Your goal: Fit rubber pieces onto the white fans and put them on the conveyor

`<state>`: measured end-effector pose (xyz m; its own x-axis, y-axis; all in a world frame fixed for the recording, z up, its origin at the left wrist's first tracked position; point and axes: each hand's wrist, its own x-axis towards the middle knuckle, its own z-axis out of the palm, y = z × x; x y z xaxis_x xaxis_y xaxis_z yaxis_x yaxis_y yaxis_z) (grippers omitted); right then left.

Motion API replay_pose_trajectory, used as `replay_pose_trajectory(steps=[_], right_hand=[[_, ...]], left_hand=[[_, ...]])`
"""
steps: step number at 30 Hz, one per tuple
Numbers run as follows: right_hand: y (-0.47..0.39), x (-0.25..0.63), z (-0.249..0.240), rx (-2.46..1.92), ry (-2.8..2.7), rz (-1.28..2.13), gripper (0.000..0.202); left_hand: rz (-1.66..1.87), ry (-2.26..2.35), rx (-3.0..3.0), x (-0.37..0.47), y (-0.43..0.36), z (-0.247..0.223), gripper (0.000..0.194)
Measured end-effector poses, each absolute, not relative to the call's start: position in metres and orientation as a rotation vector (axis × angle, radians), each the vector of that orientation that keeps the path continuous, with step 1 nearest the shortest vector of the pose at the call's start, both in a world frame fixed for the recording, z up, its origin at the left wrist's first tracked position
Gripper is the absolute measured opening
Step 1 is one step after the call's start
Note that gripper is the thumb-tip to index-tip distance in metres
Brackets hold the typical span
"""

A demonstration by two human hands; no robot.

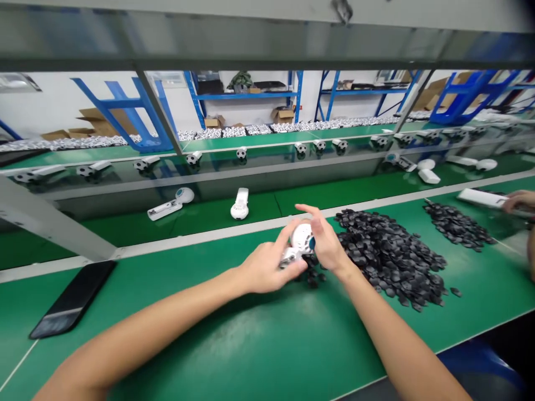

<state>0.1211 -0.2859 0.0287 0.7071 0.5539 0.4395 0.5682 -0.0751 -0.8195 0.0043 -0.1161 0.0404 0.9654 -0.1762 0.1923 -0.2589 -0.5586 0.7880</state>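
Observation:
Both my hands are around a white device (301, 236) with a round head and a teal-blue spot, held above the green table (267, 345). My left hand (267, 264) grips its lower part, with the thumb stretched across below. On the round head's right side lies my right hand (328, 242), its index finger pointing out to the upper left. Just right of and behind my right hand spreads a large pile of small black pieces (388, 256); a few of them lie under the device.
A black phone-like slab (75, 301) lies at the left. Beyond the table edge, white devices (239, 204) rest on a green belt (263, 206). A smaller black pile (457, 225) is at the right, near another person's hand (520, 200) holding a white part.

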Motion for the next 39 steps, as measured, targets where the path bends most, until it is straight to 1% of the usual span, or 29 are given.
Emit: replay_pose_trajectory(steps=[1, 3, 5, 8, 12, 14, 16, 18, 21, 23, 25, 26, 28, 31, 32, 34, 36, 39], right_hand=[[-0.285, 0.121, 0.028, -1.723, -0.945, 0.055, 0.053], [-0.284, 0.124, 0.025, -1.854, -1.066, 0.099, 0.044], [-0.286, 0.13, 0.02, -2.091, -1.222, 0.12, 0.03], [-0.289, 0.135, 0.013, -2.337, -1.35, 0.181, 0.015], [-0.285, 0.131, 0.009, -2.414, -1.338, 0.179, 0.012], [-0.281, 0.128, 0.008, -2.424, -1.322, 0.178, 0.011], [-0.277, 0.127, 0.006, -2.466, -1.274, 0.152, 0.012], [-0.275, 0.126, 0.004, -2.513, -1.234, 0.069, 0.015], [-0.271, 0.122, 0.003, -2.444, -1.237, -0.007, 0.02], [-0.268, 0.113, 0.007, -2.302, -1.154, 0.081, 0.025], [-0.265, 0.098, 0.014, -2.12, -0.985, 0.256, 0.029], [-0.263, 0.09, 0.018, -2.023, -0.899, 0.347, 0.03], [-0.259, 0.073, 0.025, -1.839, -0.782, 0.506, 0.03], [-0.253, 0.056, 0.028, -1.669, -0.747, 0.67, 0.027], [-0.251, 0.052, 0.028, -1.654, -0.756, 0.703, 0.025], [-0.247, 0.048, 0.026, -1.688, -0.783, 0.713, 0.023], [-0.245, 0.045, 0.024, -1.771, -0.822, 0.653, 0.022], [-0.244, 0.041, 0.021, -1.859, -0.92, 0.522, 0.021]], left_hand=[[0.078, -0.218, 2.007, -0.008, -0.113, 0.037, 0.084], [0.011, -0.034, 1.656, -0.026, -0.105, 0.03, 0.08], [-0.026, 0.094, 1.388, -0.037, -0.097, 0.025, 0.085], [-0.004, 0.206, 1.23, -0.05, -0.087, 0.018, 0.088], [0.006, 0.246, 1.202, -0.059, -0.08, 0.015, 0.069], [-0.005, 0.239, 1.193, -0.06, -0.078, 0.015, 0.064], [0.015, 0.238, 1.18, -0.059, -0.077, 0.016, 0.064], [0.065, 0.24, 1.16, -0.058, -0.077, 0.015, 0.069], [0.086, 0.263, 1.122, -0.056, -0.076, 0.012, 0.076], [0.038, 0.316, 1.086, -0.055, -0.075, 0.008, 0.067], [-0.001, 0.37, 1.06, -0.052, -0.074, 0.005, 0.056], [-0.005, 0.381, 1.061, -0.051, -0.073, 0.004, 0.054], [0.006, 0.36, 1.091, -0.049, -0.072, 0.004, 0.056], [-0.026, 0.298, 1.162, -0.048, -0.072, 0.005, 0.067], [-0.052, 0.293, 1.194, -0.049, -0.072, 0.006, 0.069], [-0.093, 0.311, 1.287, -0.051, -0.073, 0.007, 0.066], [-0.083, 0.33, 1.438, -0.053, -0.073, 0.009, 0.06], [-0.004, 0.313, 1.687, -0.056, -0.072, 0.01, 0.059]])
